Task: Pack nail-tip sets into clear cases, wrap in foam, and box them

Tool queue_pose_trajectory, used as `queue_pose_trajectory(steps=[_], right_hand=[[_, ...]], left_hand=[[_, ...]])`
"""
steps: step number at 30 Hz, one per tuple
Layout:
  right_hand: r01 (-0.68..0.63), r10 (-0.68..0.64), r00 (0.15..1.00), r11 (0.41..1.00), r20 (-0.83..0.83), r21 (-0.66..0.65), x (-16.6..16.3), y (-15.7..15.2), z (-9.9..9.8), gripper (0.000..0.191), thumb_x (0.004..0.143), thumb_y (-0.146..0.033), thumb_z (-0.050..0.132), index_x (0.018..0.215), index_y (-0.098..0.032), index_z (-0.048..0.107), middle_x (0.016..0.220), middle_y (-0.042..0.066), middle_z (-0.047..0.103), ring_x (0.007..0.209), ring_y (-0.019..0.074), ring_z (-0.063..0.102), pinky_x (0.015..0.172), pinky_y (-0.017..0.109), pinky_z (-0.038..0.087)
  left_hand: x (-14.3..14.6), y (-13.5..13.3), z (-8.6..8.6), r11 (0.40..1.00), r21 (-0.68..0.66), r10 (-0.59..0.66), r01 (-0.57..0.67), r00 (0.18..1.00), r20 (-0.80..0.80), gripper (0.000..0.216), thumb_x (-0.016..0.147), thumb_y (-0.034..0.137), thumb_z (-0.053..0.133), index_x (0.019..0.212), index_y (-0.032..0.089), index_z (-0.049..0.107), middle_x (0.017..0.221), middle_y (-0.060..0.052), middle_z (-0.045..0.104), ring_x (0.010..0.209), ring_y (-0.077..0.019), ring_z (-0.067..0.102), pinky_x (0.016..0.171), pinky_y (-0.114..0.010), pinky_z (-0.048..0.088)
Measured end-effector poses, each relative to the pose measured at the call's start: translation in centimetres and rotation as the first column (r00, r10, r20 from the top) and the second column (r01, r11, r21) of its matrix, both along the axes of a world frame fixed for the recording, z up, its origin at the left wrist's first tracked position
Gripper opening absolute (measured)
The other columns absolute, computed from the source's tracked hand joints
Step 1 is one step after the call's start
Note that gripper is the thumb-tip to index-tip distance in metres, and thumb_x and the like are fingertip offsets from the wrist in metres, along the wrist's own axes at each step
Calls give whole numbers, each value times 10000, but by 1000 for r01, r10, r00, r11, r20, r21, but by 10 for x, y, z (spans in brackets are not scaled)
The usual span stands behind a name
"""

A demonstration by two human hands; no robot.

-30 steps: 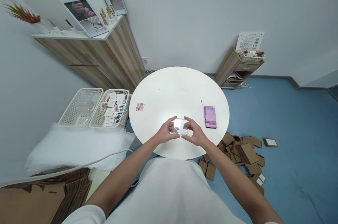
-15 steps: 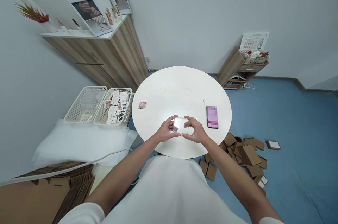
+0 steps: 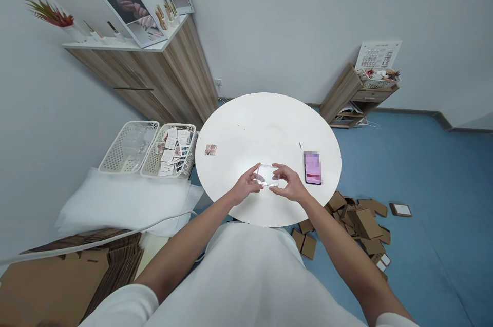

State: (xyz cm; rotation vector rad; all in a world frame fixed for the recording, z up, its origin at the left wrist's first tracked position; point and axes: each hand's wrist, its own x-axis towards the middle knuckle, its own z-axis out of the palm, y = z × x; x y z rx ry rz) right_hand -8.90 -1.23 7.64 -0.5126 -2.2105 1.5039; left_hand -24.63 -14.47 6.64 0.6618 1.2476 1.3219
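A small clear plastic box (image 3: 267, 175) with rounded corners is held level over the near half of the white round table (image 3: 265, 121). My left hand (image 3: 246, 185) grips its left end between thumb and fingers. On the opposite end, my right hand (image 3: 289, 183) pinches it the same way. Fingers show through the clear walls. I cannot make out anything inside the box. A phone (image 3: 312, 168) with a pink-purple screen lies right of my right hand. Toward the table's left edge sits a small set of reddish press-on nails (image 3: 210, 149).
Left of the table, one white basket (image 3: 169, 175) holds cards and nail sets; another basket (image 3: 129, 170) holds clear plastic pieces. Flat cardboard (image 3: 57, 283) is stacked at lower left. Brown boxes (image 3: 365, 224) lie on the floor at right. A wooden cabinet (image 3: 185, 70) stands behind left.
Both hands have shifted slightly up and to the right with the clear box, which now looks a little more tilted. The camera view has moved slightly too. The grip stays the same.
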Motion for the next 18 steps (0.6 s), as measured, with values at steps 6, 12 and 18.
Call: queue_pose_trajectory(steps=[6, 12, 18], right_hand=[[-16, 15, 999, 1000, 42, 14, 3, 2, -1, 436, 583, -298, 717, 963, -207, 523, 1250, 119, 472, 874, 185, 606, 800, 389, 506], [-51, 50, 993, 999, 104, 8, 5, 2, 0, 528, 620, -343, 699, 1084, -236, 470, 1292, 117, 451, 961, 206, 585, 844, 415, 477], [94, -69, 985, 984, 160, -151, 0, 8, -5, 328, 799, -481, 476, 1003, -231, 533, 1133, 69, 575, 988, 192, 569, 846, 391, 458]], left_hand=[[-3, -3, -5, 990, -94, 106, -109, 994, -35, 444, 696, 316, 643, 1104, 176, 539, 825, -30, 573, 721, -109, 565, 731, -313, 463], [-6, -1, -12, 986, -88, 127, -139, 984, -129, 386, 672, 333, 658, 992, 127, 593, 779, -43, 585, 722, -127, 566, 753, -343, 466], [-1, -4, -20, 981, -103, 130, -167, 946, -296, 330, 673, 315, 633, 955, 145, 614, 740, -27, 578, 676, -119, 557, 699, -293, 454]])
